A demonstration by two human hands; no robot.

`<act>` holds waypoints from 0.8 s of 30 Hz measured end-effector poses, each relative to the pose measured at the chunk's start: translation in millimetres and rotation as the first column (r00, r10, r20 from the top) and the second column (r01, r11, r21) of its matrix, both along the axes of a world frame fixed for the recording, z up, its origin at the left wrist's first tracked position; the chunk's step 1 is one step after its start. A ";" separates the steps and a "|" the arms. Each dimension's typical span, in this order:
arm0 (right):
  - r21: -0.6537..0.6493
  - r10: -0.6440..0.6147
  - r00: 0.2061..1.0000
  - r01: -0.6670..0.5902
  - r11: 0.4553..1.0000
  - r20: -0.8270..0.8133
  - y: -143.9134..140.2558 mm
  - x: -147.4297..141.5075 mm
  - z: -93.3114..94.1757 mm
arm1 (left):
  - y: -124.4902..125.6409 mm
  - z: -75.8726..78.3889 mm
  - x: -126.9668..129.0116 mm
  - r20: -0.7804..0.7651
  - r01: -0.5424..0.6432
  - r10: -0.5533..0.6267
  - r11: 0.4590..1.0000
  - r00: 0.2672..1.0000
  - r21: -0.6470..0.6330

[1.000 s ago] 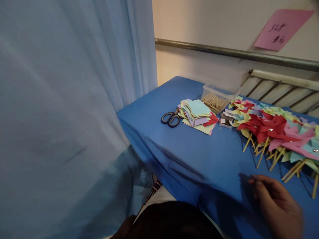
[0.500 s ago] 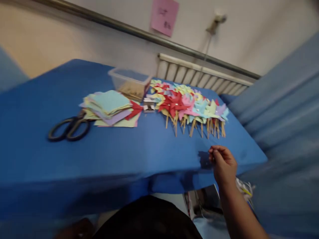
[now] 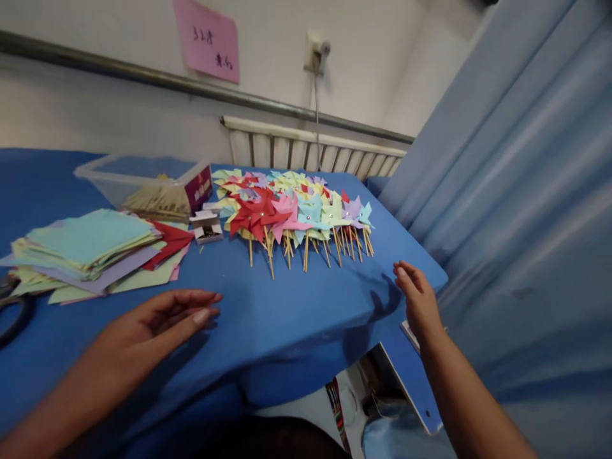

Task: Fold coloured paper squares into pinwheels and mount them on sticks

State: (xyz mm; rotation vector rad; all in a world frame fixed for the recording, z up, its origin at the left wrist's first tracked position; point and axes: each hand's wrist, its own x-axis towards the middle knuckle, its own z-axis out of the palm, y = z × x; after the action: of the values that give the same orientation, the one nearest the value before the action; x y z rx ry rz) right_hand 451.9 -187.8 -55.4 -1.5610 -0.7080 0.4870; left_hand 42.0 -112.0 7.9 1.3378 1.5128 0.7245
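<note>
Left hand [image 3: 157,319] open, flat on blue tablecloth [image 3: 296,299], near stack of pastel paper squares [image 3: 90,248]. Right hand [image 3: 417,298] open, empty, at right table edge. Heap of paper pinwheels on wooden sticks [image 3: 291,213] far between. Pink wall note [image 3: 208,39], writing unreadable.

A table under a blue cloth [image 3: 296,299] carries paper pinwheels [image 3: 291,213] on wooden sticks at the far right, loose coloured paper squares [image 3: 90,245] at the left, a clear plastic tub [image 3: 143,182] behind them (holding sticks), and a small open box [image 3: 206,226] between.
</note>
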 end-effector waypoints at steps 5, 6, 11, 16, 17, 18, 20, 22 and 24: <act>-0.095 0.056 0.998 -0.055 0.994 0.009 60.5 25.0 3.7 | 38.4 10.5 59.4 0.171 0.013 -0.018 0.999 0.985 0.033; -0.129 0.085 0.996 -0.083 0.988 0.006 72.7 29.1 3.3 | 46.0 4.5 68.6 0.184 -0.016 0.007 0.999 0.983 0.047; -0.160 0.259 0.964 -0.265 0.951 -0.057 119.8 32.3 4.3 | 81.1 -19.4 97.6 0.267 -0.102 0.077 0.992 0.961 0.080; -0.032 0.492 0.864 -0.497 0.867 -0.107 150.3 15.2 6.7 | 100.1 -15.4 117.0 0.343 -0.039 0.004 0.995 0.939 0.095; -0.006 0.524 0.845 -0.528 0.849 -0.106 155.3 11.3 6.6 | 102.8 -13.8 120.6 0.349 -0.030 -0.009 0.994 0.937 0.105; 0.018 0.551 0.828 -0.552 0.833 -0.104 159.9 7.6 6.3 | 105.6 -12.6 124.1 0.348 -0.014 -0.030 0.992 0.937 0.122; 0.055 0.583 0.806 -0.581 0.812 -0.099 167.4 0.9 5.4 | 111.5 -11.6 130.4 0.331 0.027 -0.086 0.984 0.940 0.177; 0.078 0.590 0.802 -0.585 0.807 -0.095 172.7 -4.8 4.3 | 117.3 -12.5 136.1 0.305 0.059 -0.130 0.972 0.943 0.229; 0.097 0.584 0.807 -0.576 0.811 -0.086 176.1 -10.3 2.6 | 122.1 -14.7 141.6 0.317 0.037 -0.109 0.974 0.942 0.224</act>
State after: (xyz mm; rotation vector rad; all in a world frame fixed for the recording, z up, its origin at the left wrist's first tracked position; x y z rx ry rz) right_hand 441.6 -11.6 -52.8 -1.2202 -1.1100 0.9892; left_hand 183.6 10.2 -6.8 1.3463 1.1377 1.0309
